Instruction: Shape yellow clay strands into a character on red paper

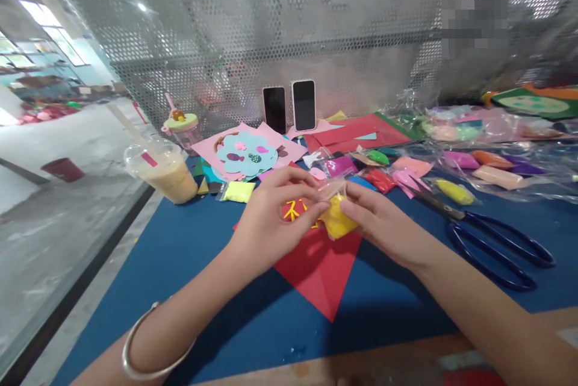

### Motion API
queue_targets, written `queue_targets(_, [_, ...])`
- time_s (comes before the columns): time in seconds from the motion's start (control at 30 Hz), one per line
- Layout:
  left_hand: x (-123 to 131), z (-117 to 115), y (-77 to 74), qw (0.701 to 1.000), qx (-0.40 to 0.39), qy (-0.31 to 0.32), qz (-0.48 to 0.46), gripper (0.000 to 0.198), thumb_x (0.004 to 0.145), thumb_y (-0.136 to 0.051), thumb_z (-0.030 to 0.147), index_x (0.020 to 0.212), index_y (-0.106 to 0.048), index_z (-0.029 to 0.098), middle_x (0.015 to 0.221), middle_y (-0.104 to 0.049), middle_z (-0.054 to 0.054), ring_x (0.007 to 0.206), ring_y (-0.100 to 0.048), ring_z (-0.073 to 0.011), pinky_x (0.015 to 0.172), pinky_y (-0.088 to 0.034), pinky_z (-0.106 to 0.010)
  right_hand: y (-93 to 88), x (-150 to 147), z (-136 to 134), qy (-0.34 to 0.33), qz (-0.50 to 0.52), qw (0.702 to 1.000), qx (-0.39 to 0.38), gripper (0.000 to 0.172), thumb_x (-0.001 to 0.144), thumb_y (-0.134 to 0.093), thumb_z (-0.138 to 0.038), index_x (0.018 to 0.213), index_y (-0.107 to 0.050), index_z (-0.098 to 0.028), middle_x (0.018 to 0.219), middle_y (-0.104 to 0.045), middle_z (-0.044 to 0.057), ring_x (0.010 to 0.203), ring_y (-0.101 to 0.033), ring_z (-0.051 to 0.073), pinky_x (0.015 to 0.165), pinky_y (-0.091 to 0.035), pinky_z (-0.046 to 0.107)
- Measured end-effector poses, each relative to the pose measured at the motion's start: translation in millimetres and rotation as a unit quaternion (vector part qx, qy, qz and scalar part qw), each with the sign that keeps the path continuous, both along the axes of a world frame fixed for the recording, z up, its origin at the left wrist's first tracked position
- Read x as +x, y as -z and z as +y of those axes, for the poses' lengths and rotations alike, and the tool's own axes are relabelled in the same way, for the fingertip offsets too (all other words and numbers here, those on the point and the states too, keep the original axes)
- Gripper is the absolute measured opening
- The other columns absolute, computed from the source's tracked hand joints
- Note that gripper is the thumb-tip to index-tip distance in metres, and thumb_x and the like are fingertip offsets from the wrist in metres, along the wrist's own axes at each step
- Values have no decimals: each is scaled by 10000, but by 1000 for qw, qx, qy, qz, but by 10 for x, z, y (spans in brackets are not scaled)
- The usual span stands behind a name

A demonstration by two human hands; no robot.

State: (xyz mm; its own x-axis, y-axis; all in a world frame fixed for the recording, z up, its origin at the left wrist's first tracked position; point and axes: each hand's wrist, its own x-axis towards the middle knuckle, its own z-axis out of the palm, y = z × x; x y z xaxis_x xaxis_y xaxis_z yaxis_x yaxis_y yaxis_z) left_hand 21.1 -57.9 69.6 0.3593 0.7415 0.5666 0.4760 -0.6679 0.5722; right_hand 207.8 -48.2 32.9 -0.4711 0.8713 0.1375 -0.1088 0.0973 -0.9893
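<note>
Between my two hands is a small clear packet of yellow modelling clay (338,217), held above a red paper square (323,271). The fingers of my right hand (379,217) are closed on the packet's right side. My left hand (275,217) pinches its upper left edge with thumb and fingertips. Yellow strokes forming a character (294,210) show on the red paper behind my left fingers; my hands hide the rest of it. The paper lies cornerwise on the blue table surface (189,289).
Large blue-handled scissors (487,235) lie at the right, blades toward several clay packets (379,180). A plastic drink cup (167,172) stands near the table's left edge. Two phones (304,106) lean on the perforated metal panel (253,31), behind paper cutouts (246,156).
</note>
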Motion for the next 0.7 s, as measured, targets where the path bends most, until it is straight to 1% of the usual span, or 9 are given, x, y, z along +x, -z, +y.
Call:
queue_targets(0.07, [-21, 11, -23, 999, -27, -26, -11, 28, 794, -682, 165, 772, -671, 178, 892, -653, -33, 864, -620, -167, 816, -497, -315, -23, -42, 18, 31, -12, 999, 21, 224, 858, -623, -447, 913, -576, -235, 919, -644, 11, 876, -615, 157, 736, -498, 251])
queue_targets(0.13, [-37, 28, -30, 996, -76, -34, -39, 55, 788, -674, 161, 800, -623, 177, 831, -646, -10, 791, -615, -147, 752, -508, -291, -40, -72, 37, 54, -28, 997, 45, 218, 853, -631, -433, 880, -551, -233, 856, -628, 5, 842, -614, 157, 719, -501, 253])
queue_targets(0.23, [-47, 65, -12, 983, -149, -26, -105, 135, 775, -678, 163, 860, -574, 173, 780, -624, 14, 713, -600, -118, 685, -513, -253, -52, -91, 82, 57, -52, 994, 73, 217, 856, -618, -433, 929, -565, -236, 862, -618, 11, 824, -615, 164, 712, -506, 271])
queue_targets(0.33, [-41, 94, 12, 970, -199, -24, -135, 90, 770, -673, 147, 832, -609, 159, 774, -642, 3, 702, -597, -108, 683, -508, -237, -45, -75, 166, 37, -72, 991, 106, 192, 856, -615, -408, 938, -595, -235, 914, -631, 24, 860, -622, 174, 747, -510, 291])
queue_targets(0.43, [-31, 108, 34, 964, -221, -41, -143, 33, 769, -669, 170, 783, -641, 157, 762, -658, -10, 694, -590, -115, 668, -508, -243, -15, -43, 270, 48, -60, 991, 113, 196, 827, -649, -390, 954, -609, -245, 903, -659, 20, 852, -644, 179, 745, -522, 297])
queue_targets(0.53, [-30, 128, 62, 959, -241, -56, -137, 80, 747, -693, 215, 800, -662, 163, 759, -671, -18, 697, -605, -138, 648, -517, -264, 42, -30, 339, 82, -44, 988, 121, 144, 827, -655, -370, 880, -627, -239, 856, -678, 15, 827, -654, 173, 764, -528, 297])
queue_targets(0.6, [-33, 148, 85, 958, -248, -64, -127, 77, 759, -685, 241, 775, -673, 166, 754, -686, -26, 706, -627, -153, 657, -525, -279, 94, -35, 356, 95, -44, 987, 120, 137, 836, -646, -367, 841, -638, -231, 841, -685, 18, 824, -655, 173, 772, -530, 297])
queue_targets(0.7, [-30, 173, 120, 959, -248, -82, -113, 99, 785, -657, 239, 716, -682, 173, 731, -703, -29, 703, -650, -158, 682, -530, -284, 172, -45, 358, 110, -32, 989, 97, 160, 826, -656, -384, 874, -645, -232, 834, -694, 21, 814, -660, 178, 749, -537, 296])
